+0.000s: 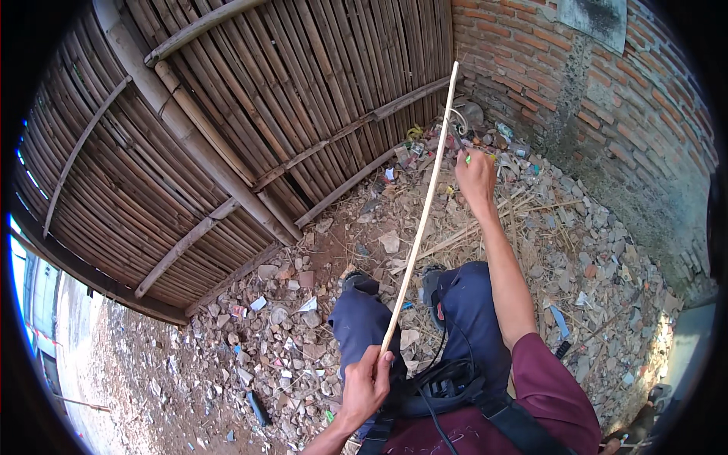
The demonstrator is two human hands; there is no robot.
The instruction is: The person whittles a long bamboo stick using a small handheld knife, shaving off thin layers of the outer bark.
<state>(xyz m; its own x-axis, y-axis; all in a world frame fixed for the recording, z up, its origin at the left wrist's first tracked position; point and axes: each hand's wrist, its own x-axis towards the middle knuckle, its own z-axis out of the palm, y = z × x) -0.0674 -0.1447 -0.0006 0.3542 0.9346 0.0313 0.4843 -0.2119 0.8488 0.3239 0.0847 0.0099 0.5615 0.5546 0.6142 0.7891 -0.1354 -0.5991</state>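
Observation:
A long, pale bamboo strip [426, 214] slants up and away from my lap. Its near end is gripped in my left hand [366, 387], fingers wrapped round it. Out near the far end, my right hand [476, 178] is closed on a knife, with the arm stretched forward. Only a short dark part of the knife [457, 141] and a bit of green at the fist show; the rest of the handle is hidden in my fingers. The blade lies against or very close to the strip. A thin curled shaving [459, 120] stands off the strip just beyond the blade.
Rubble and litter [303, 334] cover the ground, with loose bamboo slivers [455, 241] in front of my knees. A bamboo slat wall [303, 76] rises at the left and ahead, a brick wall [561, 91] at the right. A black cable [432, 402] crosses my lap.

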